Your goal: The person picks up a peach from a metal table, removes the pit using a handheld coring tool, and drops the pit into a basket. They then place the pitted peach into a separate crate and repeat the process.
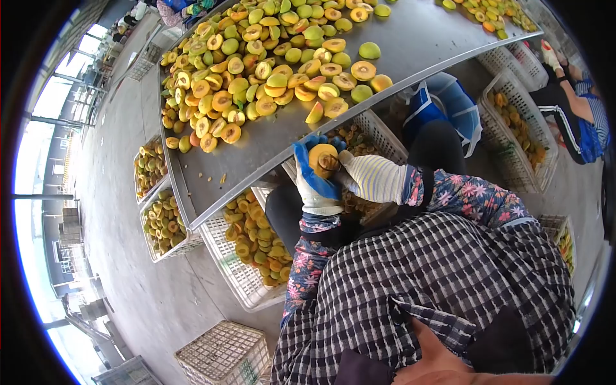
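Observation:
My left hand [315, 192], in a white glove with blue-coated fingers, is wrapped round a halved peach [323, 158]. The cut yellow face points up, with the brown pit area at its middle. My right hand [375, 179], in a striped knit glove, presses against the right side of that half. Its fingers are closed at the pit; whatever they hold is hidden. Both hands are just off the near edge of a metal table [224, 183], above a crate of pits and scraps [359, 141].
Many halved peaches [256, 83] are heaped on the table. A white crate of peach halves [256, 240] stands at my left, with more crates [163, 221] beyond. A blue bucket [449, 106] is under the table. Another person [574, 106] sits at right. An upturned crate [224, 350] is on the floor.

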A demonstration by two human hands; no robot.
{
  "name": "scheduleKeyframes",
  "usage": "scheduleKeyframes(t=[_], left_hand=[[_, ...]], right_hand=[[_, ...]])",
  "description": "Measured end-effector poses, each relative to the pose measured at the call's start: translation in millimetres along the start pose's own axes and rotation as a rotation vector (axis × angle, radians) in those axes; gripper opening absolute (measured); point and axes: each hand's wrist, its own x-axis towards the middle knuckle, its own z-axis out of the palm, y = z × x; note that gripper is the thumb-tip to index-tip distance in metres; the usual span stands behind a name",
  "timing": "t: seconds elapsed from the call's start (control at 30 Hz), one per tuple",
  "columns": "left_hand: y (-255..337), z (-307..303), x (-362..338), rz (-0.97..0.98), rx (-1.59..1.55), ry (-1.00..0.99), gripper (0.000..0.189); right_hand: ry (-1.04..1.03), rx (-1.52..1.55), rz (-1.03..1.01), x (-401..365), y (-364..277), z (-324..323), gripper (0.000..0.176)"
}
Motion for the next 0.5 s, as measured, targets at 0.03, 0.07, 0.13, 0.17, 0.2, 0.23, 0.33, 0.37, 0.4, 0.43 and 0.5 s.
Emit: scheduleKeyframes(t=[0.03,0.07,0.13,0.17,0.2,0.23,0.33,0.37,0.4,0.43,0.5], left_hand=[[2,-3,0,-0.005,0.106,-0.046,0.039],[4,-7,-1,-0.009,0.211,-0.091,0.039],[7,-16,3,-0.075,0.225,-0.102,0.038],[8,-23,7,-0.143,0.137,-0.065,0.037],[8,-26,9,-0.213,0.049,-0.028,0.037],[8,-25,9,-0.151,0.116,-0.050,0.037],[10,-21,4,0.353,0.951,-0.302,0.039],[11,-21,4,0.491,1.143,-0.340,0.040],[10,-24,6,0.553,1.219,-0.338,0.040],[9,-25,8,0.507,1.127,-0.292,0.040],[4,-24,9,0.319,0.765,-0.154,0.038]], right_hand=[[-0.056,0.009,0.012,1,-4,-5,0.034],[-0.128,-0.024,0.041,-3,-9,-13,0.035],[-0.209,0.145,0.073,-2,-10,-18,0.038],[-0.215,0.350,0.080,0,0,-13,0.039],[-0.245,0.357,0.137,1,-8,-22,0.040],[-0.275,0.363,0.194,2,-16,-30,0.042],[-0.235,0.061,0.054,11,-19,-41,0.043],[-0.238,-0.061,0.120,8,-21,-43,0.042],[-0.197,-0.084,0.133,7,-23,-37,0.041],[-0.156,-0.105,0.147,5,-21,-27,0.040],[0.010,-0.006,0.064,2,-1,5,0.039]])
